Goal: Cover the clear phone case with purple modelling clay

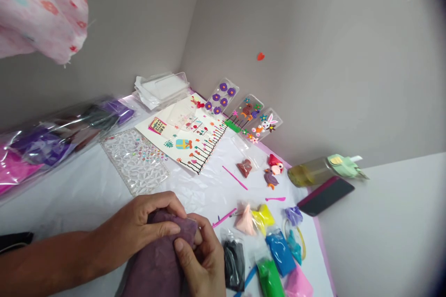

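Note:
A mauve cloth (156, 264) hangs at the bottom of the head view, over the near part of the table. My left hand (149, 222) pinches its upper edge between thumb and fingers. Close beside it, my right hand (205, 260) grips the same cloth from the right, thumb on top and fingers folded behind. The two thumbs nearly meet. Whatever lies under the cloth is hidden. Just right of my hands are a bag of black clay (234, 260) and a pink modelling tool (225, 217).
Packets of blue clay (280, 251) and green clay (270, 278) lie at right. A phone (326, 196) and a bottle (310, 174) are near the right edge. Beyond are a decorated card (184, 141), decorated transparent cases (223, 97) and a textured sheet (135, 160). Plastic-wrapped packs (59, 141) line the left.

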Available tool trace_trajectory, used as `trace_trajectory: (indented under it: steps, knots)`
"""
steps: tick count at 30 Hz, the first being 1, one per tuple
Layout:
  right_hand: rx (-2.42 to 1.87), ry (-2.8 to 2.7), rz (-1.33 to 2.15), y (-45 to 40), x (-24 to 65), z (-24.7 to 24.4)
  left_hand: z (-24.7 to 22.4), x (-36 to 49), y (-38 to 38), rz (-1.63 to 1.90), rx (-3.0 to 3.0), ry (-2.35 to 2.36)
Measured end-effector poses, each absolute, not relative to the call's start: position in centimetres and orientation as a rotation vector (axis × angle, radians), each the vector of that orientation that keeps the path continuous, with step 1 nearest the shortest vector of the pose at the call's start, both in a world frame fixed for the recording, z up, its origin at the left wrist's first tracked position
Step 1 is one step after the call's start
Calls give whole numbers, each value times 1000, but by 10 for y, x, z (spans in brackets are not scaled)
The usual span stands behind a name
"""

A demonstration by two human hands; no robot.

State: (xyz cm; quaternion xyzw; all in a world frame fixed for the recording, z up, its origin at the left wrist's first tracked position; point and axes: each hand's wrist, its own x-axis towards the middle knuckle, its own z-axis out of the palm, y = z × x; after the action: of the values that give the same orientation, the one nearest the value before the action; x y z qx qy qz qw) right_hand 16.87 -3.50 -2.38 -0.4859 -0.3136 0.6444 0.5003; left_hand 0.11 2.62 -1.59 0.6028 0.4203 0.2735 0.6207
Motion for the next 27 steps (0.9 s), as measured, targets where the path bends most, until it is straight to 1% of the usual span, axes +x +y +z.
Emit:
trace_trajectory:
  steps: [7,15,21,24,27]
  knots:
    - [-1182,-776,1572,-36,170,-26,-19,1,28,764,1430,976]
    - [-1211,-766,1547,-36,168,-25,-23,1,29,778,1424,946]
    - [-1211,-760,1550,-36,169,-26,-25,-2,27,869,1677,865]
    - [-1210,-810,1570,-36,172,-26,-21,-2,27,816,1664,891]
    - [-1197,-845,1592,-35,174,-26,-15,-2,28,648,1438,968]
